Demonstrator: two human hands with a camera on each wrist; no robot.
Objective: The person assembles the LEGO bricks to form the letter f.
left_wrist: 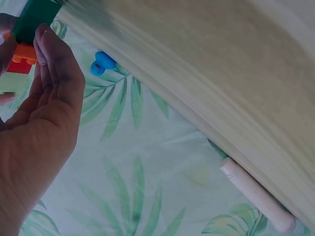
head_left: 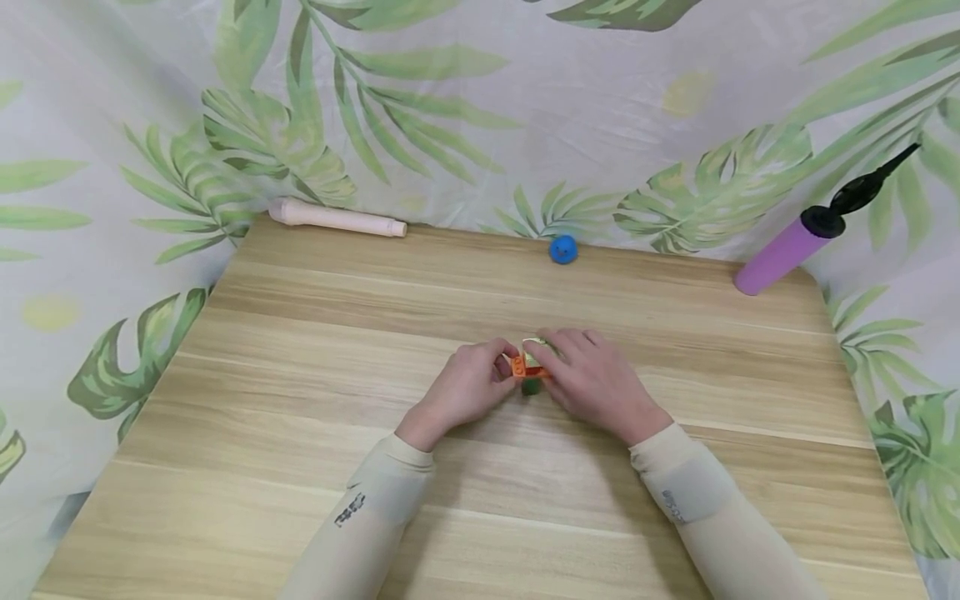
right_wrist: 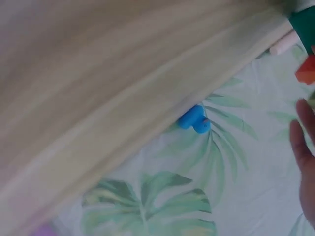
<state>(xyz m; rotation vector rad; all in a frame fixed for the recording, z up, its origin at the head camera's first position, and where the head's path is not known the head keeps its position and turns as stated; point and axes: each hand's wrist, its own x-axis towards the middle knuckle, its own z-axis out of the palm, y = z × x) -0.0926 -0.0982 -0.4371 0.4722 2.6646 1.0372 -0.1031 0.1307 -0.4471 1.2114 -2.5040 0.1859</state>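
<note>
A small stack of toy building blocks is held between the two hands, just above the table. It has an orange block with round studs, a dark green block below it, a red block, and a pale yellow-green block on top. My left hand pinches the stack's left side with thumb and fingers. From the right, my right hand grips the pale block, its fingers hiding part of it. The right wrist view catches only the fingers and the stack's edge.
The wooden table backs onto a leaf-print cloth. A blue rubber duck sits at the back edge. A pale pink microphone-shaped tube lies back left; a purple hand pump with black nozzle leans back right.
</note>
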